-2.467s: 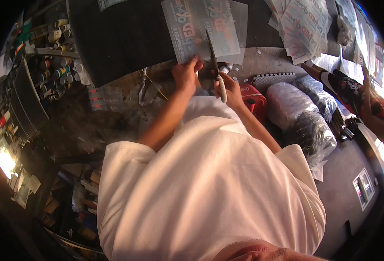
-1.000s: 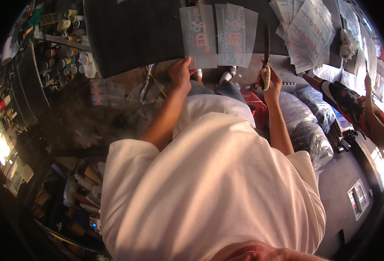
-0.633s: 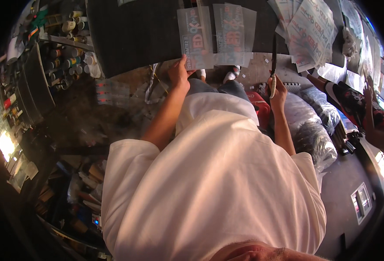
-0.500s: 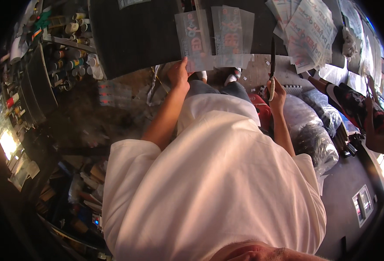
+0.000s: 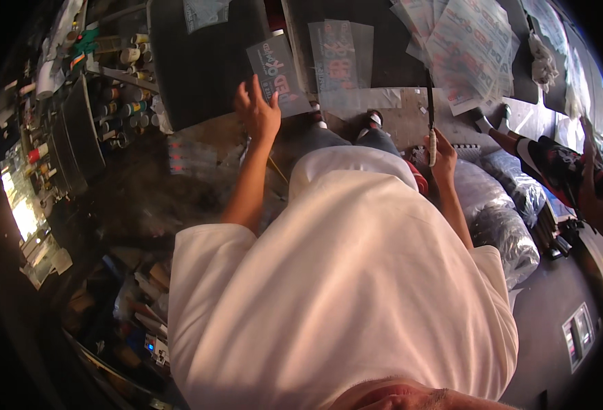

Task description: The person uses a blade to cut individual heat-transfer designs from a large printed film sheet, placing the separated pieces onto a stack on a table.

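Note:
My left hand (image 5: 260, 116) is open, its fingers spread at the near-left edge of a clear printed plastic sheet (image 5: 281, 72). That sheet lies slanted on the dark tabletop (image 5: 192, 75). Whether the fingertips still touch it, I cannot tell. Farther right, more clear printed sheets (image 5: 342, 61) overlap and hang slightly past the table's near edge. My right hand (image 5: 443, 157) is closed around the pale, wrapped-looking handle of a long knife (image 5: 430, 99). Its dark, narrow blade points away from me, beside a fanned pile of printed plastic sheets (image 5: 469, 51).
Another printed sheet (image 5: 206, 14) lies at the far left of the table. Shelves of jars (image 5: 127, 109) stand at left. Plastic-wrapped bundles (image 5: 503, 219) sit at my right, near a person (image 5: 554, 160). A gap divides the tabletop ahead.
One clear sheet has moved left, away from the others, and now lies tilted on the left tabletop. My left hand has shifted left and its fingers have spread. The knife stays in my right hand.

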`<state>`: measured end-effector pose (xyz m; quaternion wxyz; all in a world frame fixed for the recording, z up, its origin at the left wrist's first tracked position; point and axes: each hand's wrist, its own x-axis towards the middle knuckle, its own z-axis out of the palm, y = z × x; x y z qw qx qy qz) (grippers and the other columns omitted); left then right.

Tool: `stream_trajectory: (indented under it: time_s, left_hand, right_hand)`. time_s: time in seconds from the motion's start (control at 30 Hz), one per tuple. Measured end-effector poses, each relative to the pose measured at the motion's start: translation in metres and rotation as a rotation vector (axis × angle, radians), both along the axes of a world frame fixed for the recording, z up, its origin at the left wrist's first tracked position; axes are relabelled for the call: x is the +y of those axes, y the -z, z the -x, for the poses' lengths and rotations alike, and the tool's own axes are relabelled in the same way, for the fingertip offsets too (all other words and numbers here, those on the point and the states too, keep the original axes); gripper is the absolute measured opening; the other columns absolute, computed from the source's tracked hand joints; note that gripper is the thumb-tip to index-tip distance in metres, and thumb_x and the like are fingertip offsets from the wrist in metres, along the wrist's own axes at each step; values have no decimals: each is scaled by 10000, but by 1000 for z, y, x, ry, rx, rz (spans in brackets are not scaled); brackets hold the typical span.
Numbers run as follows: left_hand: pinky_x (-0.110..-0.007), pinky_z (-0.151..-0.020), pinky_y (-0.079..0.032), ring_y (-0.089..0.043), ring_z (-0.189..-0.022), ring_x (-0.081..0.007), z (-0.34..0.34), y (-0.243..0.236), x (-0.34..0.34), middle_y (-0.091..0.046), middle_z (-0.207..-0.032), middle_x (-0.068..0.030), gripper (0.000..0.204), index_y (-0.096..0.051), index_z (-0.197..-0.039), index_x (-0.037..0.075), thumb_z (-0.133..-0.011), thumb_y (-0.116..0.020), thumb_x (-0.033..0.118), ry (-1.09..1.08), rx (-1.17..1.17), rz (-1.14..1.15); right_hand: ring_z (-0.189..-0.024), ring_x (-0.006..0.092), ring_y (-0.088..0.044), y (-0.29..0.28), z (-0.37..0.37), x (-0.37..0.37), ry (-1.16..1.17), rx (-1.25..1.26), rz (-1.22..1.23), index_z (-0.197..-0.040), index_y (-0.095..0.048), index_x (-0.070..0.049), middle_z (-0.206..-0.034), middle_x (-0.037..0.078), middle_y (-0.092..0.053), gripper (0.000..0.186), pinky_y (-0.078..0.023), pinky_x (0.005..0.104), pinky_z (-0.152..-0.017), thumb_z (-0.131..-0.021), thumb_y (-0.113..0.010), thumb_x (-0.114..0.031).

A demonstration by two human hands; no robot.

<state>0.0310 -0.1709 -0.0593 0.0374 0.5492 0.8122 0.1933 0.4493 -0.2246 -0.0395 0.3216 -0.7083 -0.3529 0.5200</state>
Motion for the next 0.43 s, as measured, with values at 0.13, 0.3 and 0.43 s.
stream_trajectory:
  time_s: [0.13,0.3,0.43]
  left_hand:
    - [-520,-940,-369,-440,-1133,-397,13,24,20,-407,-1325,-173,601,-434,-1372,147,-833,-653,299,219,162,72]
    - [-542,-918,-353,-448,-1107,-371,9,20,30,-396,-1322,-171,577,-420,-1394,271,-851,-612,303,177,223,228]
    - [-559,-922,-343,-437,-1117,-363,2,18,35,-363,-1345,-159,607,-384,-1415,287,-852,-611,297,161,229,328]
  right_hand:
    - [-568,41,-532,7,-21,1,-31,-5,-37,-1211,-620,-57,-739,3,-650,409,-416,215,-485,-828,-709,-170]
    - [-501,42,-500,18,-31,-2,-50,-37,-89,-1225,-613,-74,-668,-16,-588,385,-376,205,-432,-865,-670,-198]
    - [-521,54,-521,13,-36,-5,-195,-212,-63,-1235,-617,-119,-687,4,-613,403,-403,210,-458,-856,-690,-236]
